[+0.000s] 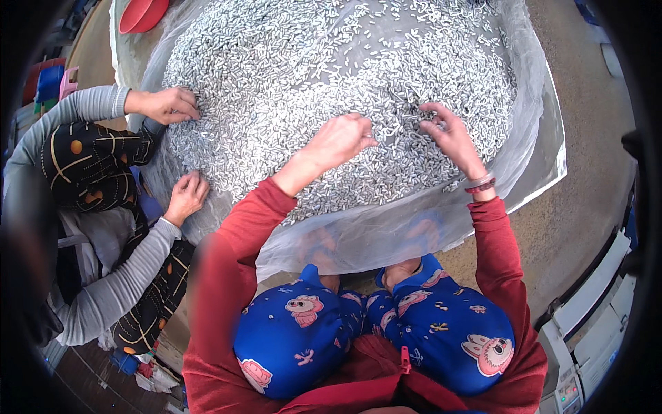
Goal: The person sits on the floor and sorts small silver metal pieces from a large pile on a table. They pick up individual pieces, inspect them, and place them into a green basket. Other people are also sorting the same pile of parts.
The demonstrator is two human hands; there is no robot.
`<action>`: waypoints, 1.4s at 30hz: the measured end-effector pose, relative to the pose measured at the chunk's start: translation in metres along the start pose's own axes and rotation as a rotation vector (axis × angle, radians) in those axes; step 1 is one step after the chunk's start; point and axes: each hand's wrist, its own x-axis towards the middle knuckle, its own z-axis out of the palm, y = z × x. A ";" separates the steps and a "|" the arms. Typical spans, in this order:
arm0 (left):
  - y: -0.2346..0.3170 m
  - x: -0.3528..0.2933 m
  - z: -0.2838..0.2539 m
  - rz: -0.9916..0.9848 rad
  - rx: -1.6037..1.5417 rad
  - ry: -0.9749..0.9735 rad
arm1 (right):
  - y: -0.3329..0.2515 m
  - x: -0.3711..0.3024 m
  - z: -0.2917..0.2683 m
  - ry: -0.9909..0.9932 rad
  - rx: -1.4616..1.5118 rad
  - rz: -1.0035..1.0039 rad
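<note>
A large heap of small silvery-white rod-shaped pieces lies on a translucent plastic sheet in front of me. Over the near middle of the heap, my left hand is closed in a pinch; whatever sits between its fingertips is too small to make out. To the right, my right hand hovers low over the pieces, thumb and forefinger curved and apart. Just beside its fingertips are a few darker pieces. Some pieces under both hands look bent or hooked.
On the left a co-worker in grey sleeves has one hand at the heap's edge and the other hand lower down. A red bowl stands at the far left. White machine-like equipment is at the right, beyond brown floor.
</note>
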 end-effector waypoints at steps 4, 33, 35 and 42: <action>0.006 0.004 -0.031 -0.410 -0.836 -0.147 | 0.013 -0.006 0.034 -0.080 -0.462 0.069; 0.013 0.027 -0.033 -0.265 -1.495 -0.112 | 0.002 -0.038 0.048 -0.111 0.089 0.089; 0.014 0.031 -0.022 -0.175 -1.557 -0.126 | -0.003 -0.035 0.020 -0.207 0.496 0.392; 0.022 0.057 0.051 0.173 0.200 -0.075 | -0.004 -0.044 -0.033 -0.182 1.336 0.259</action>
